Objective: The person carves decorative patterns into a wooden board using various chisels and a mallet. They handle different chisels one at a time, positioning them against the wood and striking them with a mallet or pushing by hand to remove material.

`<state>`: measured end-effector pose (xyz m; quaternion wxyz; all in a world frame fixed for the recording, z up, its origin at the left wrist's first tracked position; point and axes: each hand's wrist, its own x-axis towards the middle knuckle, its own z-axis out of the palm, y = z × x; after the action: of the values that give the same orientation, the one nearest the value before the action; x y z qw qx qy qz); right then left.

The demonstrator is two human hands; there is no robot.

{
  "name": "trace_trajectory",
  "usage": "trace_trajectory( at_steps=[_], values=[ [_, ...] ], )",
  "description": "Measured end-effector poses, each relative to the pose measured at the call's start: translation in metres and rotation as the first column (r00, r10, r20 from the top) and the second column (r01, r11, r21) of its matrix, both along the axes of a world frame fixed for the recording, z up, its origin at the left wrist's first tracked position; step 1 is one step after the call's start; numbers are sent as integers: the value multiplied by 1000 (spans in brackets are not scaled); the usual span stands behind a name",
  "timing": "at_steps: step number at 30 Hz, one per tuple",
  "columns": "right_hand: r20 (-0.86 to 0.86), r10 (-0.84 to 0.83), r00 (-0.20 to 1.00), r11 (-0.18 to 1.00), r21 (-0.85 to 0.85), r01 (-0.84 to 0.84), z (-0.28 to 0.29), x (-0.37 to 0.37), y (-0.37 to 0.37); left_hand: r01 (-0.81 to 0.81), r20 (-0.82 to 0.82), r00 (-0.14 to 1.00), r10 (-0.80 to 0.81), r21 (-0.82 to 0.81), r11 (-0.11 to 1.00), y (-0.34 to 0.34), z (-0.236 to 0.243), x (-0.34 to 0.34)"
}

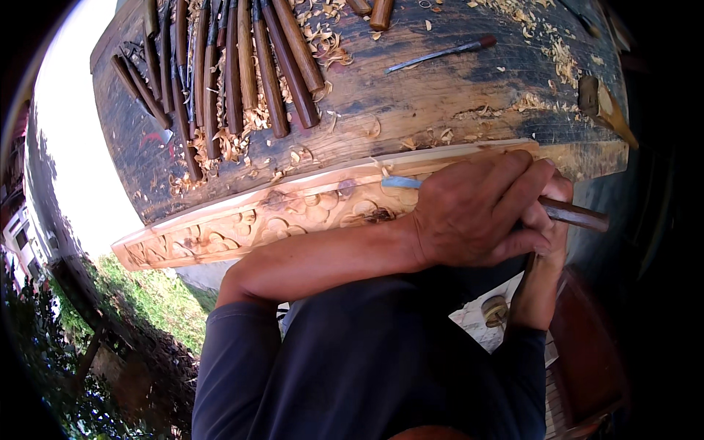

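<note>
A long pale wooden board (323, 210) with carved flowers and leaves in relief lies along the near edge of the bench. Over its right part, my left hand (469, 202) is closed round a carving chisel (576, 214). The flat metal blade points left and rests at the board's upper border, beside a small curl of wood. Its dark wooden handle sticks out to the right. My right hand (559, 189) is closed round the handle, mostly hidden behind the left fingers. Both hands overlap, so the middle of the chisel is covered.
Several wooden-handled carving tools (235, 70) lie side by side on the worn bench (381, 103). A thin chisel (444, 54) lies apart near the middle. At the right edge is a wooden mallet (605, 110). Shavings (561, 62) are scattered about.
</note>
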<state>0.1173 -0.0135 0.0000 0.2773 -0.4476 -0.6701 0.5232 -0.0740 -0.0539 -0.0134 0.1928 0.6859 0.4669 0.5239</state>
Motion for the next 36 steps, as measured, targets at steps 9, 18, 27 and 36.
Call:
trace_trajectory(
  at_steps=[9, 18, 27, 36],
  values=[
    [9, -113, 994, 989, 101, 112, 10, 3, 0, 117, 70, 990, -123, 87, 989, 6, -7, 1],
    [-50, -116, 992, 989, 84, 120, 13, 2, 2, 142, 64, 988, -144, 38, 989, 6, -2, 2],
    [-9, -123, 992, 990, 70, 123, 8, -1, 0, 96, 17, 995, -95, -24, 995, 4, 2, -1],
    [-6, -143, 990, 988, -61, 143, 9, -13, -3, 4, 20, 1000, -4, -18, 1000, 1, -2, 3]
  ],
)
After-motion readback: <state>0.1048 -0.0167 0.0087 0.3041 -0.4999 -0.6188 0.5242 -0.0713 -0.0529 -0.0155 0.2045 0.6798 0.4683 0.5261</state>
